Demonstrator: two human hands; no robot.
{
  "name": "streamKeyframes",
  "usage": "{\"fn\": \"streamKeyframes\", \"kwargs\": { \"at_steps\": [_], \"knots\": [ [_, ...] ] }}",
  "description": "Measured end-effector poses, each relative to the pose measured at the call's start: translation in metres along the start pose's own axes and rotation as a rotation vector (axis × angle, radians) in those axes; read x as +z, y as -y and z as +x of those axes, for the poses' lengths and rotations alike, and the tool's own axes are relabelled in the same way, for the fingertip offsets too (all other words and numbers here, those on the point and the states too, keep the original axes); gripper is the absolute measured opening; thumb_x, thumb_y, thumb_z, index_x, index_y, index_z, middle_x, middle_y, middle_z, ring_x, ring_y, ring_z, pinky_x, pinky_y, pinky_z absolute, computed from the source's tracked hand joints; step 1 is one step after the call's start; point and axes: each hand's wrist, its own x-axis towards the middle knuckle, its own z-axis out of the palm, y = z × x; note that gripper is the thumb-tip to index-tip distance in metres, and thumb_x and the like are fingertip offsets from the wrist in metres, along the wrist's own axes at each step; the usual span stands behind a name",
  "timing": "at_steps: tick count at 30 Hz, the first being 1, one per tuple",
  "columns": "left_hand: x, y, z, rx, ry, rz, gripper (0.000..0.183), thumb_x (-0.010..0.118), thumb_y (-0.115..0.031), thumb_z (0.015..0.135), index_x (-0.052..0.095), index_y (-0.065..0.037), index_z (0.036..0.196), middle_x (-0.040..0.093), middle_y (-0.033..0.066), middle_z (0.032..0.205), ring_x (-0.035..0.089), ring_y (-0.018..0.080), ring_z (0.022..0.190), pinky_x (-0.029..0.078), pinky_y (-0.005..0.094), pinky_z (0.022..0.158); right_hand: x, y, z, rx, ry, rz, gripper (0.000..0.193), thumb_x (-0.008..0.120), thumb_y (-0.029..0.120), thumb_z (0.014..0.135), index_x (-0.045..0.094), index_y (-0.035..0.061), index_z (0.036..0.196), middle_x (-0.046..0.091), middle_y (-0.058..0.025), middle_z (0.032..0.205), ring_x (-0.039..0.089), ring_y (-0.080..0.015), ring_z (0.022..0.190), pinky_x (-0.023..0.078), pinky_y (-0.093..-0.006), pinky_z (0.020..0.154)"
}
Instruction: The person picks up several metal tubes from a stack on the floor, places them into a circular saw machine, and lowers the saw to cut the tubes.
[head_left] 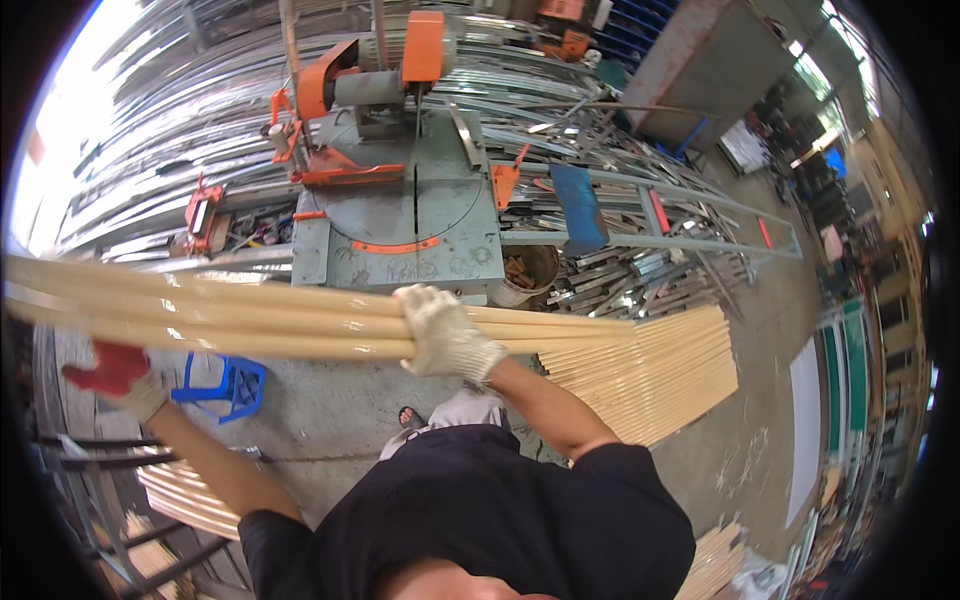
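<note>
A bundle of long, glossy cream-coloured profile strips [290, 320] runs across in front of me, its left part smeared by motion. My right hand [448, 333], in a white knitted glove, is closed over the bundle near the middle. At the far left, my left hand [115, 382] is at the bundle's lower edge, in a glove with a red coating. Its fingers are blurred and partly hidden, so their grip is unclear. Just beyond the strips stands a cut-off saw with a grey table [400, 225] and an orange blade guard [423, 48].
Many similar cream strips [650, 375] lie at the right, more at the lower left [190, 495]. A blue plastic stool [222, 385] stands near my left forearm. A bucket of offcuts [528, 275] sits beside the saw. Metal profiles [640, 285] cover the floor behind.
</note>
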Motion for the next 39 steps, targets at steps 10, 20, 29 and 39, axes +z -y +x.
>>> {"fn": "streamKeyframes", "kwargs": {
  "at_steps": [10, 20, 29, 39],
  "knots": [
    [-0.24, 0.028, 0.19, -0.207, -0.251, 0.233, 0.068, 0.078, -0.046, 0.086, 0.058, -0.01, 0.14, 0.062, 0.0132, 0.138, 0.059, 0.0309, 0.127, 0.047, 0.0518, 0.11, 0.098, -0.026, 0.136, -0.133, 0.202, -0.057, 0.055, 0.077, 0.02, 0.064, 0.056, 0.0008, 0.111, 0.063, -0.0179, 0.106, 0.065, -0.0346, 0.103, 0.051, -0.0444, 0.089],
    [-0.304, 0.223, 0.28, -0.396, -0.281, -0.042, 0.046, 0.084, -0.032, 0.08, 0.069, -0.015, 0.12, 0.07, 0.0056, 0.122, 0.063, 0.0279, 0.118, 0.047, 0.0536, 0.108, 0.202, -0.142, 0.294, -0.128, 0.292, -0.223, 0.053, 0.069, 0.015, 0.066, 0.058, 0.0045, 0.117, 0.064, -0.0156, 0.112, 0.064, -0.0321, 0.108, 0.048, -0.0432, 0.092],
    [-0.237, 0.395, 0.389, -0.602, -0.187, -0.043, 0.059, 0.086, -0.045, 0.08, 0.066, -0.011, 0.124, 0.069, 0.0102, 0.125, 0.063, 0.0296, 0.12, 0.045, 0.0539, 0.11, 0.254, -0.208, 0.38, 0.159, 0.164, -0.308, 0.07, 0.075, 0.011, 0.068, 0.053, 0.0113, 0.134, 0.058, -0.0125, 0.129, 0.052, -0.0338, 0.129, 0.036, -0.049, 0.114],
    [-0.213, 0.561, 0.413, -0.723, -0.301, -0.304, 0.049, 0.086, -0.03, 0.083, 0.067, -0.004, 0.121, 0.072, 0.0111, 0.113, 0.067, 0.0314, 0.107, 0.052, 0.0485, 0.103, 0.335, -0.219, 0.406, 0.893, 0.204, -0.342, 0.081, 0.066, 0.027, 0.093, 0.028, 0.015, 0.163, 0.03, -0.0239, 0.166, 0.041, -0.0466, 0.144, 0.035, -0.0489, 0.119]
  ]
}}
